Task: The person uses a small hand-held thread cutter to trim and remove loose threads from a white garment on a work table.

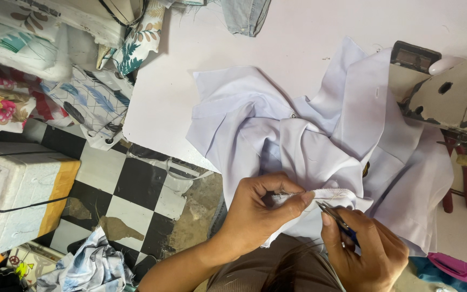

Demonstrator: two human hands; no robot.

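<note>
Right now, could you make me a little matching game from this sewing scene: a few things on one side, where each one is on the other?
Things:
1. white garment
2. small blue-handled tool
3. foam box
4. sewing machine

Places:
A. on the checkered floor, left
B. in the right hand
C. at the table's right edge
D. spread on the white table, pinched by the left hand

Pairs: 1-D, 2-B, 3-A, 4-C

A grey sewing machine (449, 92) stands on the white table (309, 32), red-handled pliers (460, 184) beside it, while patterned fabrics (39, 65) and a white foam box (17, 194) sit over the checkered floor (131, 189).
</note>
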